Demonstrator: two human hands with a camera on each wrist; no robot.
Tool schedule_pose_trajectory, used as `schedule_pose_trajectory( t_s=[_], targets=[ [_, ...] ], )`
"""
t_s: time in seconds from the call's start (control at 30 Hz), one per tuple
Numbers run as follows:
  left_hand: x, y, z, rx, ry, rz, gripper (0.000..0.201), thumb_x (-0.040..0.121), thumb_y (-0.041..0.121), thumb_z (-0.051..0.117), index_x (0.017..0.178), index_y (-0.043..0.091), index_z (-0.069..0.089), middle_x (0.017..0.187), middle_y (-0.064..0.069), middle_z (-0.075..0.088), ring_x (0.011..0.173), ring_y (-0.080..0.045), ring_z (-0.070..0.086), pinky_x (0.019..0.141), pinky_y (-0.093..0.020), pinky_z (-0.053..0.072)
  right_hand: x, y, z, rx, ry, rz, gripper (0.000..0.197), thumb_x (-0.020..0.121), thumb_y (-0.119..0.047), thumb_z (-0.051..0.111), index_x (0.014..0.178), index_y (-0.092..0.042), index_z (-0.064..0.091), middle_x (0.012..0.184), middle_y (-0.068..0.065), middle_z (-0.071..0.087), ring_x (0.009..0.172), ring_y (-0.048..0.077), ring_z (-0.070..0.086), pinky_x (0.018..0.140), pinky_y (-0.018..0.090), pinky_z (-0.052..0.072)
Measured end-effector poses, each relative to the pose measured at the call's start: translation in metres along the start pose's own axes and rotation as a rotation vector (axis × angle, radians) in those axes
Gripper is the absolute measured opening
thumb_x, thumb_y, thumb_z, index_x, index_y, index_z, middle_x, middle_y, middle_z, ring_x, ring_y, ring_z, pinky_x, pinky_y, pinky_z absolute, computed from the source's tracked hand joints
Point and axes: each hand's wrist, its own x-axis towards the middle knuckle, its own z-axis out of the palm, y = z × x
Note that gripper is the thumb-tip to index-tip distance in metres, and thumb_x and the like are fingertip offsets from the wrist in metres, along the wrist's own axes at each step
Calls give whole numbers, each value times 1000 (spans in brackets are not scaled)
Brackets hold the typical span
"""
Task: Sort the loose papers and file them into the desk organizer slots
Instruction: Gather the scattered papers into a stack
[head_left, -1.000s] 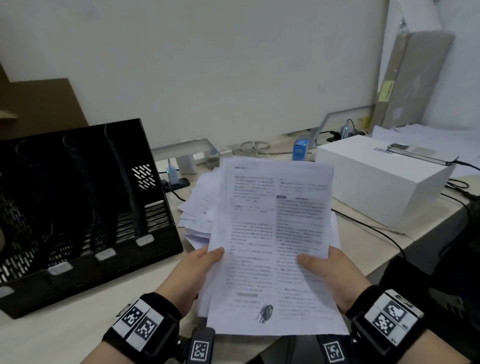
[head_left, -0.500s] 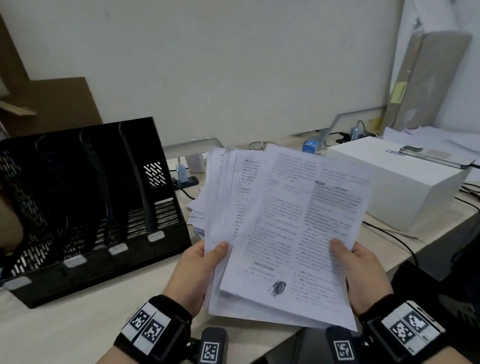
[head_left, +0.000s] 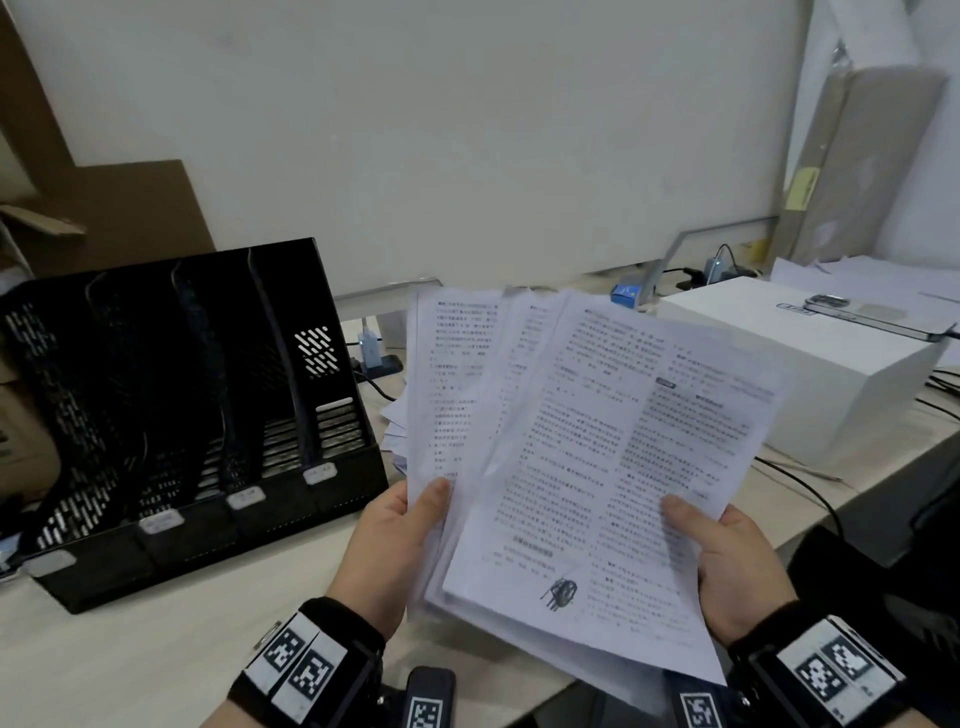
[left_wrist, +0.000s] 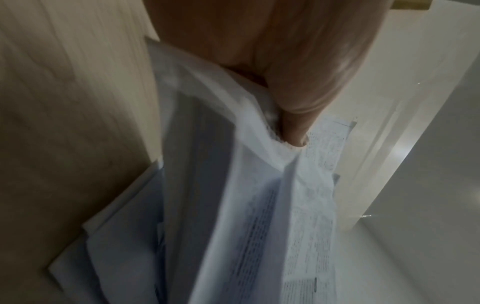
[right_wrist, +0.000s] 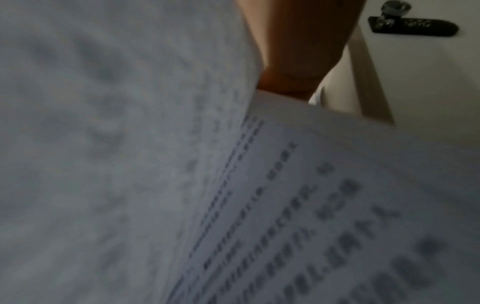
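Note:
I hold a fanned stack of printed papers above the desk's front edge. My left hand pinches the stack's left edge, thumb on top; the left wrist view shows that thumb pressing the sheets. My right hand grips the top sheets at the right, thumb on the print; the right wrist view is filled with blurred paper. The black mesh desk organizer, with several upright slots, stands at the left. More loose papers lie on the desk behind the stack, mostly hidden.
A white box with a phone on top sits at the right, cables trailing beside it. A white partition backs the desk. Brown cardboard leans behind the organizer, and a small blue box stands near the partition.
The stack has been lifted and fanned out: the top sheets have swung right with my right hand while my left keeps the lower sheets. The view has shifted slightly right.

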Motion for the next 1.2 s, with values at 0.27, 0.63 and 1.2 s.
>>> schedule_pose_trajectory(
  t_s=[0.27, 0.63, 1.2],
  targets=[
    [1, 4, -4, -60, 0, 8, 32, 98, 26, 58, 121, 6, 66, 113, -15, 77, 102, -35, 75, 84, -47, 61, -1, -15, -11, -14, 163, -43, 26, 100, -14, 57, 122, -7, 69, 113, 14, 76, 109, 36, 70, 94, 49, 55],
    [3, 5, 1, -27, -64, -8, 38, 91, 26, 61, 119, 2, 66, 114, -19, 76, 103, -38, 74, 87, -49, 61, 7, -14, -5, -29, 44, -70, 30, 93, -11, 59, 121, -3, 68, 119, 15, 74, 106, 32, 72, 77, 35, 63],
    [-5, 17, -10, 120, -67, 236, 28, 85, 5, 74, 113, 4, 70, 106, -9, 79, 96, -26, 77, 75, -31, 63, -8, -25, 66, -177, -156, -150, 25, 96, -21, 62, 116, -8, 70, 107, 11, 78, 96, 32, 76, 76, 40, 62]
  ],
)
